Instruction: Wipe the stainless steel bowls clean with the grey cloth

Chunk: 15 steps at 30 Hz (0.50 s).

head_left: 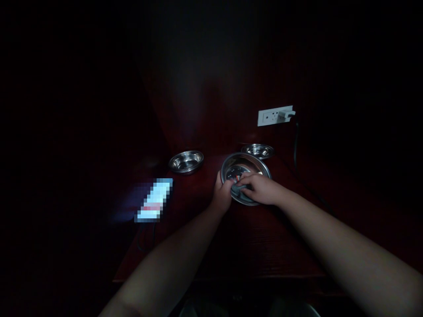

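Observation:
A shiny metal bowl (253, 164) is tilted toward me over the dark red table. My left hand (223, 193) grips its left rim, with the thumb over the inside and the fingers behind. My right hand (260, 188) reaches into the bowl from the right, its fingers drawn together near the bottom. A small bit of orange and white (237, 178) shows by the fingertips, too small to name. Dark grey stuff that I cannot identify lies in the bowl, partly covered by the fingers.
One shallow metal bowl (187, 163) stands at the back left, another (261, 151) behind the held bowl. A lit phone (154, 200), blurred out, lies at the left with a cable. On the back wall a white socket (269, 116) holds a plug. Deep shadow surrounds the table (261, 246).

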### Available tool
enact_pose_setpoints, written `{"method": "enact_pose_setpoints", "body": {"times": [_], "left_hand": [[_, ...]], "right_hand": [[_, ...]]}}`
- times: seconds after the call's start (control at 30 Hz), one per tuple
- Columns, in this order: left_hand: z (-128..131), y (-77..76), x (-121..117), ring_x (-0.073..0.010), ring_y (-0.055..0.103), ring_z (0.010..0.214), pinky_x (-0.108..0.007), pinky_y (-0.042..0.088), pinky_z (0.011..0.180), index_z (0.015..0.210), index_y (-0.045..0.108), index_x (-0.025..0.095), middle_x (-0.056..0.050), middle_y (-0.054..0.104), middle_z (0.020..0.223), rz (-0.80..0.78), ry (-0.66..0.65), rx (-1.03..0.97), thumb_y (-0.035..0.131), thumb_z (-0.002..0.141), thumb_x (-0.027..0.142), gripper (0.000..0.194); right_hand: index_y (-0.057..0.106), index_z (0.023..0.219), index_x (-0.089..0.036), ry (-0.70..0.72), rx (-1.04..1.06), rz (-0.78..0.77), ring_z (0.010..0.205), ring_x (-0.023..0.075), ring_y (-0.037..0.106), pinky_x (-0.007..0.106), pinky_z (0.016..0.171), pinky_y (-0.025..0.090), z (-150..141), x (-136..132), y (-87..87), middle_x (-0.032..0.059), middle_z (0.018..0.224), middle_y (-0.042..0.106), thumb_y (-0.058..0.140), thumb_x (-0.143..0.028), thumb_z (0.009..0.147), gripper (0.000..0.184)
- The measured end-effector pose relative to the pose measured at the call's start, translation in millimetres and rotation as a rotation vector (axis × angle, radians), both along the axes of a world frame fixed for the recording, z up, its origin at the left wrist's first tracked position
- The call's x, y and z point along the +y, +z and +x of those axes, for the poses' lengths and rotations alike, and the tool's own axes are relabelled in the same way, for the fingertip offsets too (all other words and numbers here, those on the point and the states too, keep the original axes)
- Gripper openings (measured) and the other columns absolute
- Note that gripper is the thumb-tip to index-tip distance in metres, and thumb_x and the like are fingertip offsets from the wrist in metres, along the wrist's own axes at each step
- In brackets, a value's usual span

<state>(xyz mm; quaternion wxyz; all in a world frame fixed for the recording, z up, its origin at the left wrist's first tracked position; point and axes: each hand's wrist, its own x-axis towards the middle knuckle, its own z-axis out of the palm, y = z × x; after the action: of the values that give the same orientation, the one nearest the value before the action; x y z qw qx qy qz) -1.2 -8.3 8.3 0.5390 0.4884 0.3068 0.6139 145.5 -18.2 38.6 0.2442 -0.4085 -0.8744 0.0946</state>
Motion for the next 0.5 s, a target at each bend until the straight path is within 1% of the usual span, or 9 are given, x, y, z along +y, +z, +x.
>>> {"method": "enact_pose_setpoints", "body": {"times": [0.13,0.33,0.5], "left_hand": [[-1.9,-3.1,2.2,-0.0179,0.056,0.091,-0.032,0.042,0.086,0.106,0.052,0.019,-0.002,0.062,0.096,-0.006,0.036,0.027,0.05,0.067,0.018,0.039],[-2.5,-3.3,3.1,-0.0179,0.056,0.089,-0.032,0.043,0.085,0.104,0.052,0.018,-0.003,0.061,0.095,0.021,0.045,0.036,0.049,0.067,0.018,0.037],[-4.6,-2.8,3.7,-0.0183,0.055,0.094,-0.031,0.041,0.087,0.109,0.05,0.018,-0.003,0.06,0.101,0.074,0.056,0.068,0.047,0.068,0.017,0.041]], "right_hand": [[0.068,0.092,-0.02,0.014,0.002,-0.032,0.086,0.0184,0.058,0.032,0.082,0.045,0.1,-1.0,-0.4,0.0049,0.093,0.064,0.055,-0.017,0.073,0.023],[0.067,0.086,-0.019,-0.009,-0.039,-0.047,0.082,0.0172,0.059,0.028,0.078,0.045,-0.1,-2.7,2.4,0.0042,0.09,0.064,0.053,-0.017,0.071,0.021],[0.065,0.079,-0.018,-0.099,-0.124,-0.061,0.077,0.0177,0.06,0.028,0.073,0.045,4.0,0.5,-0.8,0.0049,0.084,0.066,0.055,-0.017,0.066,0.017]]}}
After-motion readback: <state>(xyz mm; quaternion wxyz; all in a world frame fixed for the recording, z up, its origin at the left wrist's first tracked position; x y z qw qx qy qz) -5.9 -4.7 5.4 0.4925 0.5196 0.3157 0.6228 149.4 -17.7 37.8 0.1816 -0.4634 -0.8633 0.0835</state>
